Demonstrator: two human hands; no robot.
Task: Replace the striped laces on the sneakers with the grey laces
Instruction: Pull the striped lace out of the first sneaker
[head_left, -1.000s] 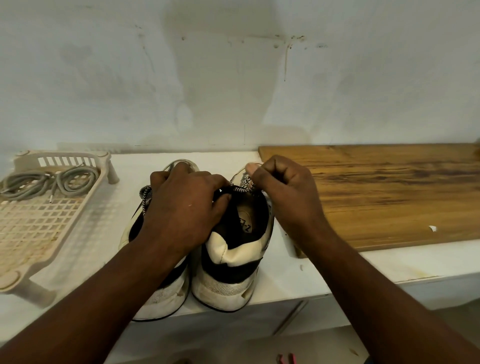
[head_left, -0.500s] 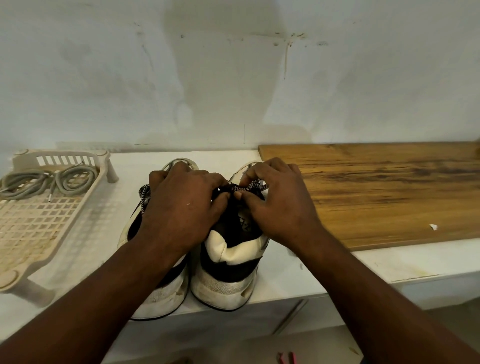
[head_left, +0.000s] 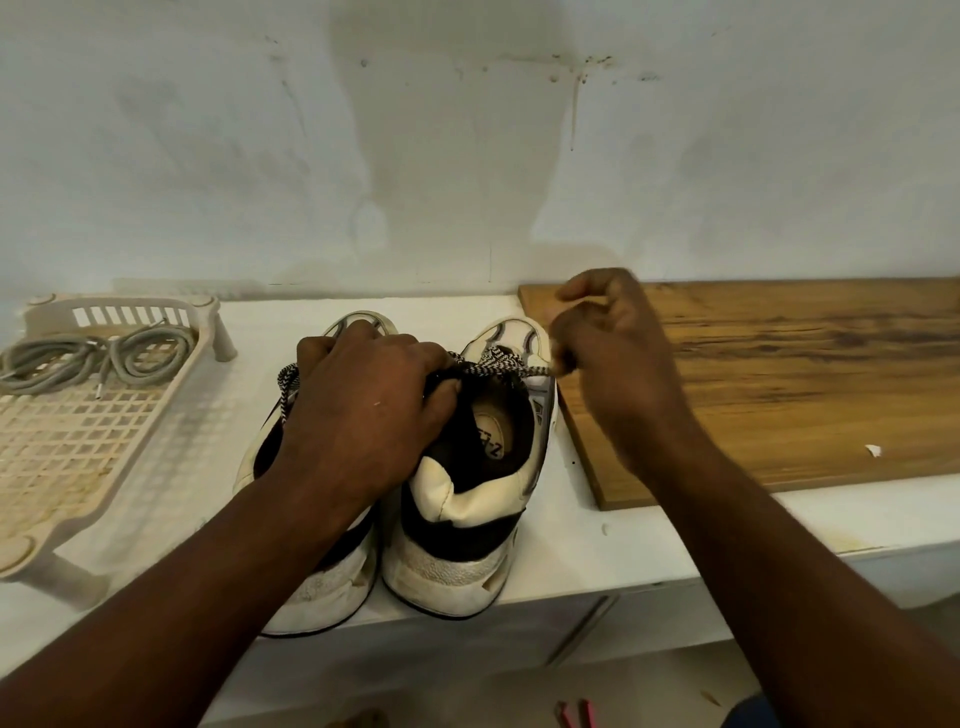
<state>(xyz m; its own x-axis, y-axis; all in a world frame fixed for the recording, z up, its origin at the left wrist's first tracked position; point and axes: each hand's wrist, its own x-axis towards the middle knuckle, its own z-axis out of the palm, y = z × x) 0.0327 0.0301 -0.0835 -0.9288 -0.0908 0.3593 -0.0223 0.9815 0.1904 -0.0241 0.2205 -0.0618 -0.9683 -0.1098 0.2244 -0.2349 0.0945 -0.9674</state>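
Stained white wall (head_left: 467, 156) backs a white counter (head_left: 597, 545). At far left a cream lattice basket (head_left: 78, 441) sits on the counter with the grey laces (head_left: 104, 353) coiled in its far end. Just right of it stand two white-and-black sneakers side by side, touching, heels at the counter's near edge and toes toward the wall. The left hand (head_left: 363, 421) lies over the left shoe (head_left: 332, 582), hiding most of its opening; a loop of striped lacing shows beside the knuckles. This hand's fingers are curled and its thumb reaches across to the front of the right shoe's (head_left: 467, 499) collar, where it pinches one end of a striped lace (head_left: 498, 364). That lace runs taut across the tongue to the right hand (head_left: 618, 358), which pinches the other end between curled fingertips just beside the shoe's right edge; the hand is blurred. The hands are apart, joined only by the lace. A wooden board (head_left: 779, 389) lies flat beside the right shoe, with a small white scrap (head_left: 874, 450) on it.
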